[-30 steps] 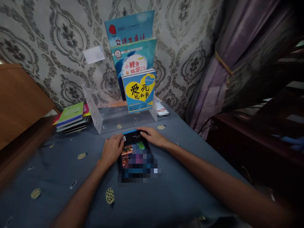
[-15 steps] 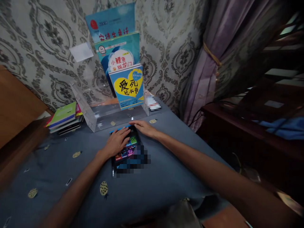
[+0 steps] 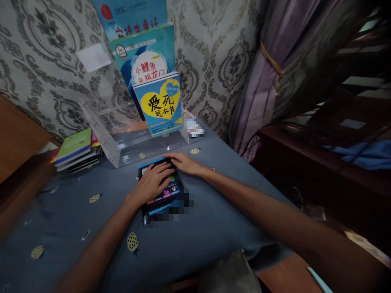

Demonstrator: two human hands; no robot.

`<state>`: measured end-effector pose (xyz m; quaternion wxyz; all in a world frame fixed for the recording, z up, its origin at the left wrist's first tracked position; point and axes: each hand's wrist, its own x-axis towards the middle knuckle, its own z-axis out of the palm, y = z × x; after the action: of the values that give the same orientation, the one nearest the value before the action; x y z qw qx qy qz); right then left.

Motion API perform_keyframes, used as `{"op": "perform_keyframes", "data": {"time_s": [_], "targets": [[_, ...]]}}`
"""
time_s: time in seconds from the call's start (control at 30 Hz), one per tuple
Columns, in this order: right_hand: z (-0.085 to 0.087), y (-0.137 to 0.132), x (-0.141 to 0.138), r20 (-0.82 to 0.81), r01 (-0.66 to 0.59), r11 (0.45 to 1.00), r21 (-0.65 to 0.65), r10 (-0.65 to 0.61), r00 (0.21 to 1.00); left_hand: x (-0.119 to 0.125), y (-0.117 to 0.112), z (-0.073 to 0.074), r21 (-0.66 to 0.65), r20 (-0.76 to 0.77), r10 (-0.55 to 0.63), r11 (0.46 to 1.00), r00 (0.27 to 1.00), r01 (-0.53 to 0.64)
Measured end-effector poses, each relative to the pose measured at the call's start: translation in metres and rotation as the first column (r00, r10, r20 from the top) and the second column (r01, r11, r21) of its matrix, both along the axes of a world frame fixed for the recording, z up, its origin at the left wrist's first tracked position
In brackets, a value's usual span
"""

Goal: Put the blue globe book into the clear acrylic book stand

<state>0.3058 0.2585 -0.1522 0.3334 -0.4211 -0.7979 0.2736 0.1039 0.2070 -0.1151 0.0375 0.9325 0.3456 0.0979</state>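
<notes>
A dark book (image 3: 167, 192) with small colourful pictures on its cover lies on the cloth-covered table. My left hand (image 3: 155, 181) rests flat on its cover, fingers spread. At the book's far right corner is my right hand (image 3: 184, 163), its fingers stretched along the far edge and touching it. Below the dark book, the near part of another dark item with a blue strip (image 3: 160, 209) shows; part of it is pixelated. Just beyond the hands stands a clear acrylic rack (image 3: 111, 152), which holds a blue book with a yellow heart (image 3: 159, 106) upright at its right side.
Behind the heart book stand a teal book (image 3: 125, 49) and a taller blue book (image 3: 131, 12). A stack of thin books (image 3: 75, 148) lies left of the rack. A white packet (image 3: 194, 126), partly pixelated, sits to its right. The patterned wall and purple curtain (image 3: 253, 110) bound the table.
The dark book's near edge has lifted or shifted away from the item below, showing more of the blue strip. My left hand has moved slightly right across the cover. The camera view has tilted down a little.
</notes>
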Motion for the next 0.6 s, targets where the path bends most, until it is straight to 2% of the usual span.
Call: {"op": "perform_keyframes", "data": {"time_s": [0.33,0.6], "targets": [[0.002,-0.008,0.000,0.134,-0.050,0.994,0.102,0.036,0.990,-0.003,-0.011,-0.004,-0.034,0.022,-0.081,0.996,0.997,0.081],[0.004,-0.013,0.001,0.175,-0.070,0.990,0.120,0.048,0.983,-0.006,-0.037,0.009,-0.151,-0.013,-0.168,0.975,0.986,0.164]]}}
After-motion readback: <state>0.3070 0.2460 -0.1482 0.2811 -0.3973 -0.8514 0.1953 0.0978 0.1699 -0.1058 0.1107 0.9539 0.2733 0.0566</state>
